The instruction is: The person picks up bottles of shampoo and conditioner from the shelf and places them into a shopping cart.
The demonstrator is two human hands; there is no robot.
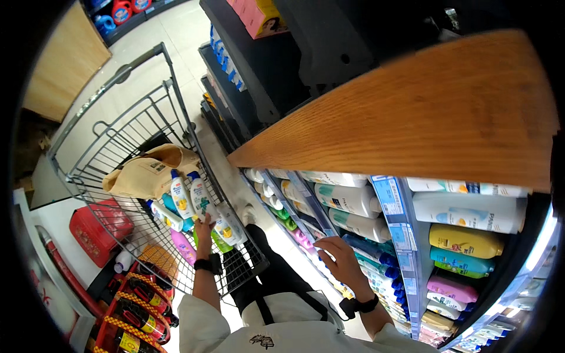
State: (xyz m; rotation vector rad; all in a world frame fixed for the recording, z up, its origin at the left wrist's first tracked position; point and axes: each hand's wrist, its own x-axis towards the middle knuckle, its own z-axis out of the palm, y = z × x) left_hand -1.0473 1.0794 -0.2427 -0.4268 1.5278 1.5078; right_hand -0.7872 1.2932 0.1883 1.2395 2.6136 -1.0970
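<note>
My left hand (204,233) reaches into a wire shopping cart (207,165), its fingertips at the lower end of a white bottle with a blue cap (202,197); whether it grips the bottle is unclear. Around it lie more white bottles (180,195), a pink bottle (182,245), a green bottle (221,243) and a beige cloth bag (141,178). My right hand (337,260) hangs in front of the shelves at the right, fingers slightly bent and apart, with nothing held. Beside it stand shampoo bottles, among them a large white one (348,199).
A wooden shelf end panel (397,114) spans the upper right. Price-tag rails (402,238) edge the stocked shelves. Left of the cart are a red container (99,229) and dark bottles in red packs (143,324). Tiled floor (176,26) shows beyond the cart.
</note>
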